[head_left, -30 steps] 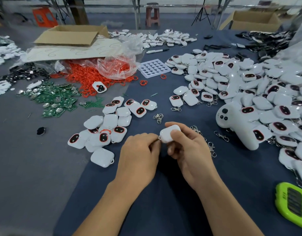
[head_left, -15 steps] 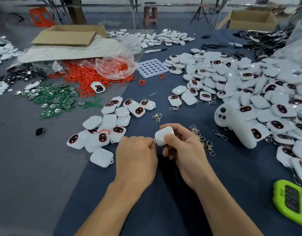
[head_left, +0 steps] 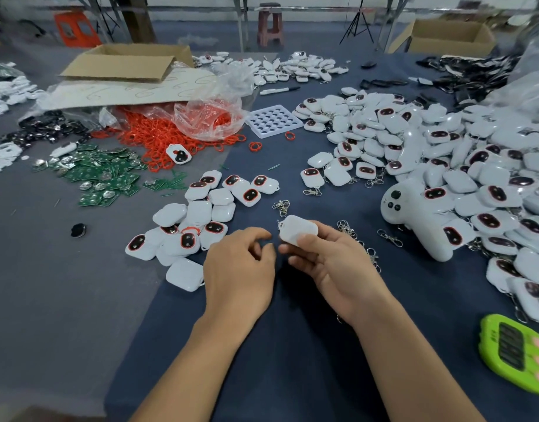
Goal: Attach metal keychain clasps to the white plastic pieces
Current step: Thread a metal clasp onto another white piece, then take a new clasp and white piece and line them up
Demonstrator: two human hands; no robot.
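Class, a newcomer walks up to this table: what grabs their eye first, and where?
The huge heap of white plastic pieces filling the right side, then the orange-red rings spilling from a clear bag at far left. In the centre, the right hand grips one white piece beside the left hand.

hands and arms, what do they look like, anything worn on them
Two bare hands: the left hand and the right hand show no gloves, rings, watch or bracelet. The left forearm and the right forearm are bare down to the bottom edge of the picture, so no sleeve shows. The few nails in view look short and plain.
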